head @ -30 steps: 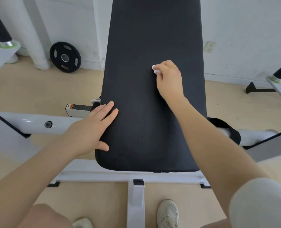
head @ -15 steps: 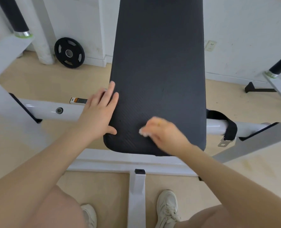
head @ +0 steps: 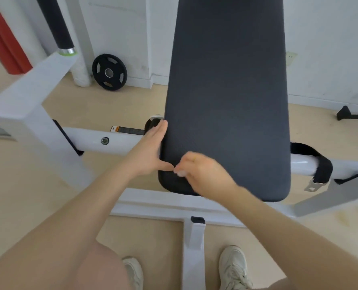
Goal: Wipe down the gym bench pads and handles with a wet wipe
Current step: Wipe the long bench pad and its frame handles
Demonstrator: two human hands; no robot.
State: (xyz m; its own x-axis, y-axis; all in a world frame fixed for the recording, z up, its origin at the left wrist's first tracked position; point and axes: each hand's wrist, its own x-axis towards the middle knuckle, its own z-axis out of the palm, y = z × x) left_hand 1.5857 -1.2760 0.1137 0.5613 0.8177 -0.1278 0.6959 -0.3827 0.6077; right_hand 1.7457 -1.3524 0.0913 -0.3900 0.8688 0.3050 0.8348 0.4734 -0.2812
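Note:
A long black bench pad (head: 228, 97) runs from the top of the view down to the middle. My right hand (head: 203, 174) grips a small white wet wipe (head: 180, 173) and presses it on the pad's lower left corner; the hand is blurred. My left hand (head: 151, 149) lies flat with straight fingers against the pad's left edge, its thumb on the pad surface close to the wipe. Only a bit of the wipe shows under my fingers.
The white steel frame (head: 111, 141) crosses under the pad, with a black strap and metal buckle (head: 318, 176) at the right. A black weight plate (head: 109, 72) leans on the wall at back left. A black padded bar (head: 58, 24) rises upper left. My shoes stand below.
My right hand has swept the wipe from the middle of the pad down to its lower left corner. My left hand slid off the pad surface onto its left edge.

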